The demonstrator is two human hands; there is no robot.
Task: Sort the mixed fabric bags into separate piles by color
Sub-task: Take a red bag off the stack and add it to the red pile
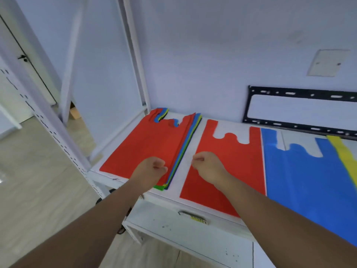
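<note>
A mixed stack of fabric bags (148,140) lies at the left of the white table, a red bag on top, with blue, green and yellow edges showing along its right side. To its right lies a single red bag (231,157), then a blue bag (301,171), and a yellow bag (345,157) at the frame's right edge. My left hand (152,169) hovers over the stack's near right corner, fingers curled with nothing visibly in them. My right hand (207,165) is over the left edge of the single red bag, fingers curled, thumb and forefinger close together.
The white table (173,198) has a drawer with a metal handle (193,216) below its front edge. A black metal bracket (301,109) leans on the wall behind. A white perforated shelf post (48,120) stands at the left, with wooden floor beyond.
</note>
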